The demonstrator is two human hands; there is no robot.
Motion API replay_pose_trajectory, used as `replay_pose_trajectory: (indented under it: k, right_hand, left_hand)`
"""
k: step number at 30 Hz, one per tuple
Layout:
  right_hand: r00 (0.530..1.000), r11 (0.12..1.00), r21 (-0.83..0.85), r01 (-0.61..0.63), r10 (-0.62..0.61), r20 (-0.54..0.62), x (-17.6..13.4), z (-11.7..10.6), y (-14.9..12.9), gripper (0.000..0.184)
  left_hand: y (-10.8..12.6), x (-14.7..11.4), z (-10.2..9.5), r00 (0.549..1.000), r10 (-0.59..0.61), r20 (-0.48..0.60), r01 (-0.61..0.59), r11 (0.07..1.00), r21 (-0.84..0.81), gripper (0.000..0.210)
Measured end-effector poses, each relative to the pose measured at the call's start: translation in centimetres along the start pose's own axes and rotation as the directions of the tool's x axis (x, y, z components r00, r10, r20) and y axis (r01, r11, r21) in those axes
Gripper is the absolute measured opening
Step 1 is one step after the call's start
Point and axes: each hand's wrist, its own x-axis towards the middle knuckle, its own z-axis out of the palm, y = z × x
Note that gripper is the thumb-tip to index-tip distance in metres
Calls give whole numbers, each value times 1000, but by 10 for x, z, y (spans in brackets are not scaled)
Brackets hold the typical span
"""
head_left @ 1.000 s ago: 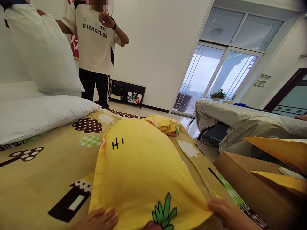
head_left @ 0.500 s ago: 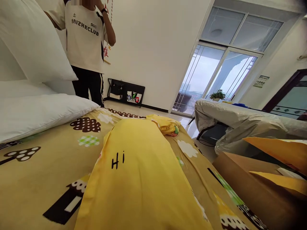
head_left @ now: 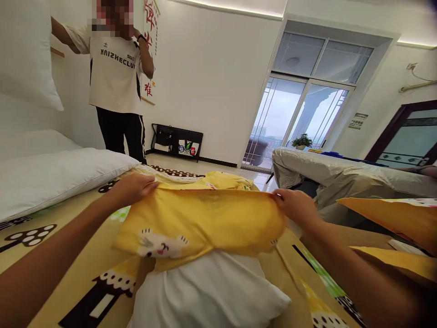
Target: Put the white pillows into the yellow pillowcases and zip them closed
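Observation:
A yellow pillowcase (head_left: 205, 214) with a printed white animal face is stretched sideways between my two hands. My left hand (head_left: 134, 187) is closed on its upper left corner. The upper right corner is pinched in my right hand (head_left: 295, 205). Out from under the pillowcase's near edge comes a white pillow (head_left: 211, 291), its near part uncovered; how much of it lies inside the cloth is hidden. Beneath them is a bed with a patterned tan sheet (head_left: 71, 273). Another crumpled yellow cloth (head_left: 228, 177) lies just beyond.
Large white pillows (head_left: 68, 177) rest at the left of the bed. A person in a white shirt (head_left: 114, 77) stands past it, one arm reaching toward a raised white pillow (head_left: 27, 54). To the right are a cardboard box (head_left: 341, 232) with yellow fabric and a plastic-covered table (head_left: 327, 168).
Both my hands have come into view, gripping the pillowcase. The cloth, earlier lying long and flat, is now drawn up away from me, baring the white pillow. My view has tilted up slightly.

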Motion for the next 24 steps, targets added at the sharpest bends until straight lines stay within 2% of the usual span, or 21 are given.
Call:
replay_pose_trajectory:
  k: [1,3,4,5,6,8,9,11,13,15,16,18,20,22,24]
  right_hand:
    - [1000,1000,9,-6,6,-3,14,9,-4,34]
    - [1000,1000,13,-14,14,-16,32,32,-10,36]
    - [1000,1000,18,-24,24,-9,35,46,-13,36]
    - [999,999,33,-19,18,31,32,62,-14,37]
    - [995,998,59,4,-10,102,25,80,-16,38]
    - [952,988,133,77,-112,284,3,117,-18,41]
    - [926,982,159,101,-152,346,-9,135,-17,42]
    - [891,977,175,122,-185,415,-28,160,-14,45]
    - [876,980,161,114,-175,449,-36,170,-7,48]
    - [848,979,164,118,-186,496,-37,164,3,49]
    - [833,979,163,119,-188,521,-38,157,10,49]
    - [806,985,124,120,-170,567,-47,133,28,48]
    - [796,989,37,140,-134,590,-70,103,51,48]
    - [811,981,-43,189,-131,570,-106,71,76,52]
    - [836,969,-61,238,-173,521,-145,46,92,61]
  left_hand:
    - [3,11,5,995,-23,-93,35,991,127,47]
    - [12,15,21,954,-53,-295,120,969,215,45]
    - [18,10,33,939,-36,-342,111,973,203,42]
    - [23,2,47,941,4,-338,60,982,177,41]
    - [28,-9,63,957,71,-280,-32,989,141,40]
    - [33,-29,102,973,218,-75,-216,976,32,43]
    - [32,-38,123,969,247,32,-246,969,-23,45]
    - [27,-48,164,969,187,159,-176,981,-83,48]
    - [18,-49,194,978,81,192,-63,993,-101,51]
    - [11,-46,204,977,42,211,-17,993,-117,52]
    - [8,-48,202,974,48,219,-21,992,-125,52]
    - [1,-63,185,977,84,197,-59,990,-127,50]
    - [-5,-102,160,987,124,105,-113,988,-109,48]
    - [-11,-157,140,990,138,-12,-138,986,-94,54]
    - [-10,-212,130,993,121,-5,-121,986,-116,62]
